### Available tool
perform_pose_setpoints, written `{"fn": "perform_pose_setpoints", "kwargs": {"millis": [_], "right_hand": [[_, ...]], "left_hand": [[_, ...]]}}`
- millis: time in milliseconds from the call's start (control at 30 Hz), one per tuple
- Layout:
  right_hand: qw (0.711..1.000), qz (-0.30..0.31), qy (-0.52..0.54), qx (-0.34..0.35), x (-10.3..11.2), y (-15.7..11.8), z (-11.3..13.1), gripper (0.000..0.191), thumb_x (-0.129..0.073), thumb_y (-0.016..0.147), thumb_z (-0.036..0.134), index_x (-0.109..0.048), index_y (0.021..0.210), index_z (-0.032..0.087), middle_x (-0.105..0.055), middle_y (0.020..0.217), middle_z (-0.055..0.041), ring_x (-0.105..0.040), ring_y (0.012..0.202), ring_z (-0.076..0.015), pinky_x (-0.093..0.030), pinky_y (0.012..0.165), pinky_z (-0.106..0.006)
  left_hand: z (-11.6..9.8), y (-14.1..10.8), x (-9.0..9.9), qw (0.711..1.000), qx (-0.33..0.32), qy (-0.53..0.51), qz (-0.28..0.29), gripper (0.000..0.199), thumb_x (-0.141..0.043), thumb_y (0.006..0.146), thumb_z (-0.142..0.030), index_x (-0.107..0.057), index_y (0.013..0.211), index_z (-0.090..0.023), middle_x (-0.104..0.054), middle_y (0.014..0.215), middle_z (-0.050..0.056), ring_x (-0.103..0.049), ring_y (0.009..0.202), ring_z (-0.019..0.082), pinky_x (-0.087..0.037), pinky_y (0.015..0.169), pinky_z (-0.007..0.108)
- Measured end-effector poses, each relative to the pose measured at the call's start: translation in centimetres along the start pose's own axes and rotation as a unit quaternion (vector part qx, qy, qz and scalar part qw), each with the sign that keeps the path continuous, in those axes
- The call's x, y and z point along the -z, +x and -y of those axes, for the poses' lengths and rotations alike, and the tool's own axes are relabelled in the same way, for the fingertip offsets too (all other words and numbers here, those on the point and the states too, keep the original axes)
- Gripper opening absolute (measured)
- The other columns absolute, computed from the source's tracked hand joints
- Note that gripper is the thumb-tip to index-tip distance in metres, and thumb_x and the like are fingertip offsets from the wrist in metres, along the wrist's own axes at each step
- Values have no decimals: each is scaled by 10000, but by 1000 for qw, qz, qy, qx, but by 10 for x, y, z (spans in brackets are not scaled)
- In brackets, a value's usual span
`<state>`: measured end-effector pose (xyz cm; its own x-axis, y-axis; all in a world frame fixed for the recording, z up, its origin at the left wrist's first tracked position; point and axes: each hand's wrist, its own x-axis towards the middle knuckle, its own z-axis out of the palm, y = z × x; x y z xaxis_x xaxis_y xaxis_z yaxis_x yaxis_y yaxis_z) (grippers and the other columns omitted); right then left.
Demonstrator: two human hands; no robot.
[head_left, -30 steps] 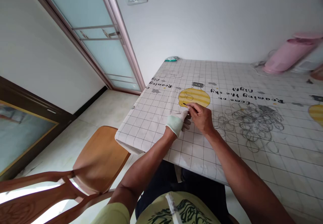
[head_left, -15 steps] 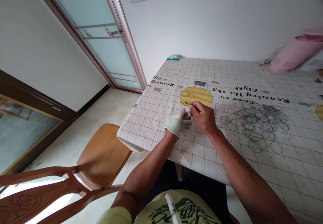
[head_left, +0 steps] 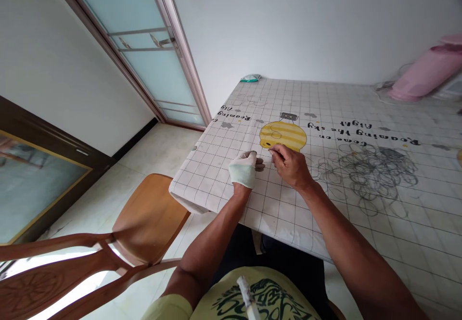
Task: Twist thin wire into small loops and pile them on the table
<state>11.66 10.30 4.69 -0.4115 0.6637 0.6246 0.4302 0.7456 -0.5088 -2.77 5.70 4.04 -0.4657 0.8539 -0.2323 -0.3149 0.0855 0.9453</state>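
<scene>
My right hand [head_left: 290, 166] pinched a thin dark pen [head_left: 271, 149], tip pointing left toward my gloved, curled, empty left hand [head_left: 244, 170].

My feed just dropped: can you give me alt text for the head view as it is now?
At the near corner of a table with a grid-patterned cloth, the left hand, in a pale glove, rests curled on the cloth beside the bare right hand, which pinches something too small to identify near a printed yellow striped circle. A wooden chair stands left.

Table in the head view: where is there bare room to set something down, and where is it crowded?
Bare: cloth left of the left hand toward the corner, and between the green object and the pink container. Crowded: both hands, right hand, beside the wire rings.
</scene>
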Motion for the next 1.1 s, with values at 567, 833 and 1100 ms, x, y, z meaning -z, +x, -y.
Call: {"fn": "perform_pose_setpoints", "kwargs": {"millis": [567,833,1100], "right_hand": [[995,19,63,-73,3,0,-9,249,-549,1026,441,-695,1022,239,-689,741,-7,-639,600,-152,-523,596,-270],[993,-10,91,-81,18,8,3,223,-562,1027,418,-681,994,233,-699,742,4,-663,593,-147,-554,623,-284],[994,-31,54,-91,26,37,-4,167,-560,988,340,-682,944,235,-762,808,-24,-736,728,-194,-596,745,-352]], "left_hand": [[2,-19,9,999,-15,8,29,214,-619,951,-303,-726,1015,-129,-785,919,109,-773,759,187,-634,739,314],[-31,36,46,993,-104,37,35,560,-560,967,-638,-680,1123,-114,-783,1018,161,-755,778,207,-611,701,311],[-41,113,22,958,-77,257,100,396,-533,999,-537,-662,904,-175,-755,852,111,-680,656,168,-518,646,270]]}}
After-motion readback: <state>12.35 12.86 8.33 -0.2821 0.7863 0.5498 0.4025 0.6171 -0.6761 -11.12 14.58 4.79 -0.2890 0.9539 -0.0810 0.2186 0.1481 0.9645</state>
